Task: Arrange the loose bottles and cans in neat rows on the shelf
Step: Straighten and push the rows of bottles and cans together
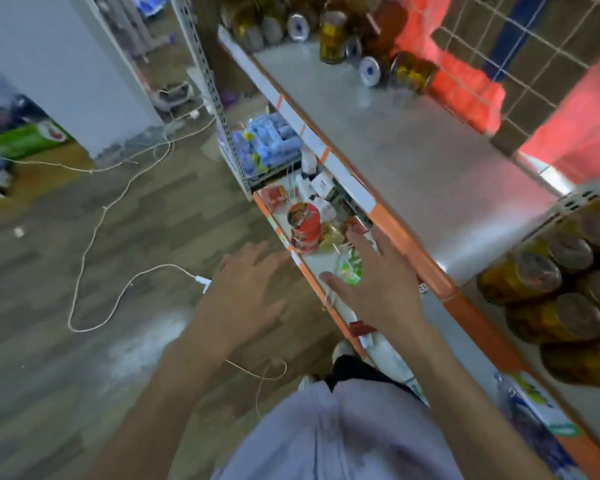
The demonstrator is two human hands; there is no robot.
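Pale lilac cloth (326, 438) of the person's clothing fills the bottom edge, nearest of all, below the front of the grey metal shelf with an orange front lip (413, 161). Both bare forearms reach forward from it. The left hand (246, 296) hangs over the wood-patterned floor (49, 358), just off the shelf's front lip, fingers straight and spread, holding nothing. A thin white cable (94, 237) trails across the floor, its plug end just beside that hand. The right hand (378, 289) is likewise spread flat and empty. It is just in front of the lip, over the lower tier under the shelf, where red round tubs (303, 223) are stacked. Blur hides whether it touches anything. At the shelf's near right end, amber cans with dull metal ends (551, 299) lie on their sides in a tight pile. At the shelf's far end loose cans sit jumbled. An amber labelled can (332, 38) stands upright. Beside it a white-ended can (369, 71) and a tipped amber can (413, 72) lie on their sides.
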